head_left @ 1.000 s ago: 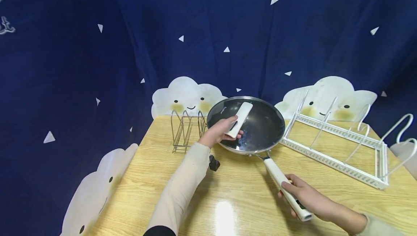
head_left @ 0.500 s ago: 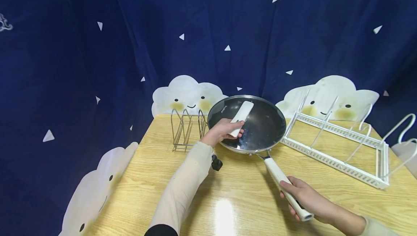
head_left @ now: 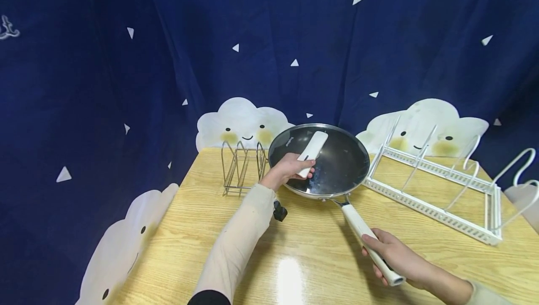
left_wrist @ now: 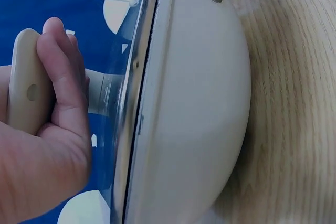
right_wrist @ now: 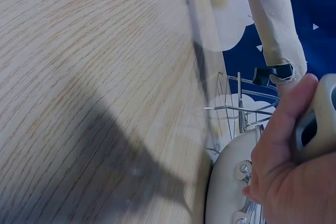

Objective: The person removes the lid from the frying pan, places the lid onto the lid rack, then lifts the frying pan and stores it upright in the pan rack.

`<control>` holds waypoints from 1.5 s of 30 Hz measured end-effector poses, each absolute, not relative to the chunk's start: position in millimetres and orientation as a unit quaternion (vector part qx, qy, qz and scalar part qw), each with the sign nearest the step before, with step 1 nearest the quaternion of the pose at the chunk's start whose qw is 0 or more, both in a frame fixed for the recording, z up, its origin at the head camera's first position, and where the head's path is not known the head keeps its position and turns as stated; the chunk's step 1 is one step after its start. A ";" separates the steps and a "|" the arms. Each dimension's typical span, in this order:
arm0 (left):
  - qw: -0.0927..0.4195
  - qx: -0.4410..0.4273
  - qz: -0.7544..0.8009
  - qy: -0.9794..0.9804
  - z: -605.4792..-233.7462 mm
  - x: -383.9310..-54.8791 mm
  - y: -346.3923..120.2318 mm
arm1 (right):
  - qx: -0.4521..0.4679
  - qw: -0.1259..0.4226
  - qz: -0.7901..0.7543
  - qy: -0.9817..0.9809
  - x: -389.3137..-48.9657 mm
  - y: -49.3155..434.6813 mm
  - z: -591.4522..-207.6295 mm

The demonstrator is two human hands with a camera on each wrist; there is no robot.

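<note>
A cream wok [left_wrist: 199, 98] stands on the wooden table with a dark-tinted glass lid [head_left: 343, 160] over its rim. The left hand [head_left: 288, 167] grips the near end of the lid's long white handle [head_left: 316, 145], thumb across the top and fingers beneath. In the left wrist view, the lid's metal edge lies along the wok's rim. Toward the front right, the right hand [head_left: 393, 252] holds the wok's white handle [head_left: 355, 220], its thumb on top and fingers wrapped under. The right wrist view shows the handle's hollow end [right_wrist: 315, 124] in that hand.
Left of the wok is a small metal wire rack [head_left: 240, 174]. A larger white rack [head_left: 438, 206] with upright bars stands at the right, close beside the wok. Behind the table [head_left: 320, 249] hangs a navy curtain [head_left: 269, 38] with clouds and triangles.
The left thumb has come across the top of the lid's handle, and the hand has shifted slightly. The wok, lid and right hand stay almost still.
</note>
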State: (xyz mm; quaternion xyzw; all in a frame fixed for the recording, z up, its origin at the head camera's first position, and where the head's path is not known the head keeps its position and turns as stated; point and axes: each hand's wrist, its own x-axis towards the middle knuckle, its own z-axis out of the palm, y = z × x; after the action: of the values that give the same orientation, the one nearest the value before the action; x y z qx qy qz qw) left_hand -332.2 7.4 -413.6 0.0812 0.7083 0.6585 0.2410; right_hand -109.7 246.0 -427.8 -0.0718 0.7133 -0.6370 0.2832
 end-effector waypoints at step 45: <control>0.185 0.133 0.700 0.677 -376.1 -307.7 -2.9 | -0.079 0.254 -0.586 0.765 -110.4 245.3 -423.9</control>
State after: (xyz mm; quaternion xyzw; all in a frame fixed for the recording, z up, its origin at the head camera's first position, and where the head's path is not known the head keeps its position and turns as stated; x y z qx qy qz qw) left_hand -307.7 -2.9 -376.1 0.1326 0.6766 0.7004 0.1845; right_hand -110.4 245.3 -423.9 -0.0792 0.7651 -0.5864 0.2540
